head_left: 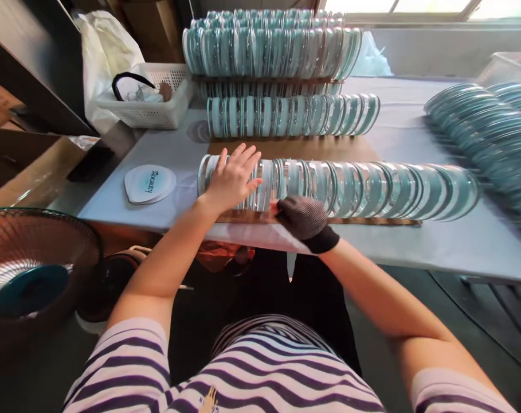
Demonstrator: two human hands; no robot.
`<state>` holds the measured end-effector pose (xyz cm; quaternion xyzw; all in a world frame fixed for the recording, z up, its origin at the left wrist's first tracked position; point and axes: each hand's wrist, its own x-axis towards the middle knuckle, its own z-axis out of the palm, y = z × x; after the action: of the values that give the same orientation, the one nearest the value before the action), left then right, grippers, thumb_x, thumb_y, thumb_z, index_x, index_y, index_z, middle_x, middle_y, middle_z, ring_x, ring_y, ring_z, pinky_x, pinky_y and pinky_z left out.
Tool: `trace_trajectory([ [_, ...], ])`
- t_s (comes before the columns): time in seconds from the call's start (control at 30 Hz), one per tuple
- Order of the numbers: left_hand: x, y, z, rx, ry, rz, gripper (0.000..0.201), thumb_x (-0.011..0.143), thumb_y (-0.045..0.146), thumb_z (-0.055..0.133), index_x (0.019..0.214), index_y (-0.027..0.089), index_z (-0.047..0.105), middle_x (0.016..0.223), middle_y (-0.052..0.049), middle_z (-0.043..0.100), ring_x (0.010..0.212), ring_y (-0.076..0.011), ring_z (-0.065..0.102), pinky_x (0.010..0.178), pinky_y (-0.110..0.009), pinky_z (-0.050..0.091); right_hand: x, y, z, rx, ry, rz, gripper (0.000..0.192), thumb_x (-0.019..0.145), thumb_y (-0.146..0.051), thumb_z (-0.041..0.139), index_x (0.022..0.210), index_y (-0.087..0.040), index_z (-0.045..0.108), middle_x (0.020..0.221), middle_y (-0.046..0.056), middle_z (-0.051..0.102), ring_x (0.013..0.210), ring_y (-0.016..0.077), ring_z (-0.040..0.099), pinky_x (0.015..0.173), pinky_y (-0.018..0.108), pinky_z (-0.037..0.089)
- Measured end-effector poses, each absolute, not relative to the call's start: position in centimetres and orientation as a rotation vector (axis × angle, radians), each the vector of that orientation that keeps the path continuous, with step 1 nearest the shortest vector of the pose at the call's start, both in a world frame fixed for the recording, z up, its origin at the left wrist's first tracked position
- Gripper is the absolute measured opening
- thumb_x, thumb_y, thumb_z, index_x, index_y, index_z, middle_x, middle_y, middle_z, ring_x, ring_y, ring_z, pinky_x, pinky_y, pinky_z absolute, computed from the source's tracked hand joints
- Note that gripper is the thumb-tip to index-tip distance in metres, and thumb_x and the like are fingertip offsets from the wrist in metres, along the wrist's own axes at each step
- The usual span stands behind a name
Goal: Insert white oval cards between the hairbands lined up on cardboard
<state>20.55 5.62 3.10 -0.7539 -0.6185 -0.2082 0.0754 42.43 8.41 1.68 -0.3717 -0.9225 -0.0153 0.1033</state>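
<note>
In the head view, a long row of round glass-like discs (350, 186) stands on edge across the table front. My left hand (234, 178) lies over the row's left end, bare, with its fingers spread on the disc rims. My right hand (303, 217) wears a dark fingerless-looking glove and is curled closed against the near side of the row. Whatever its fingers may grip is hidden. A stack of white rounded cards (149, 183) with "beauty" lettering lies left of the row.
Behind stand another disc row (292, 115) and a raised rack of discs (273, 53). More discs (484, 126) lean at the right. A white plastic basket (152, 115) sits at the back left. A fan (32, 287) stands at the lower left, below the table edge.
</note>
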Motion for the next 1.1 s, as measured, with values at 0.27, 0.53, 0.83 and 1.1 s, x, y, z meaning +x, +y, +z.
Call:
trace_trajectory([
  [0.27, 24.7, 8.2, 2.9, -2.374, -1.769, -0.495, 0.06, 0.099, 0.055, 0.043, 0.148, 0.02, 0.047, 0.152, -0.011, 0.05, 0.14, -0.0295, 0.046, 0.119, -0.055, 0.028, 38.7, 23.7, 10.9, -1.222, -3.339, 0.005, 0.03, 0.09, -0.026, 0.053, 0.106, -0.013, 0.076, 0.098, 0.008, 0.075, 0.081, 0.0169, 0.063, 0.071, 0.027, 0.042],
  [0.53, 24.5, 8.4, 2.7, -2.393, -1.826, -0.474, 0.056, 0.097, 0.052, 0.049, 0.146, 0.027, 0.047, 0.148, -0.007, 0.055, 0.136, -0.0265, 0.05, 0.118, -0.051, 0.029, 36.2, 23.2, 10.2, -0.983, -3.399, -0.362, 0.03, 0.083, -0.029, 0.059, 0.104, -0.015, 0.076, 0.095, 0.012, 0.074, 0.087, 0.0241, 0.066, 0.074, 0.033, 0.044],
  [0.83, 24.5, 8.8, 2.8, -2.392, -1.875, -0.487, 0.057, 0.095, 0.056, 0.049, 0.144, 0.027, 0.05, 0.149, -0.006, 0.054, 0.135, -0.0274, 0.05, 0.117, -0.05, 0.029, 44.4, 11.1, 4.7, -0.989, -2.934, -0.3, 0.041, 0.099, -0.029, 0.036, 0.105, -0.014, 0.073, 0.098, 0.015, 0.071, 0.086, 0.0248, 0.063, 0.064, 0.031, 0.032],
  [1.1, 24.3, 8.1, 3.2, -2.397, -1.872, -0.477, 0.056, 0.096, 0.051, 0.05, 0.146, 0.025, 0.049, 0.152, -0.008, 0.05, 0.141, -0.0283, 0.044, 0.119, -0.052, 0.027, 46.5, 7.0, 0.5, -1.006, -2.963, -0.134, 0.037, 0.099, -0.03, 0.041, 0.098, -0.017, 0.076, 0.091, 0.013, 0.073, 0.082, 0.0229, 0.064, 0.064, 0.031, 0.032],
])
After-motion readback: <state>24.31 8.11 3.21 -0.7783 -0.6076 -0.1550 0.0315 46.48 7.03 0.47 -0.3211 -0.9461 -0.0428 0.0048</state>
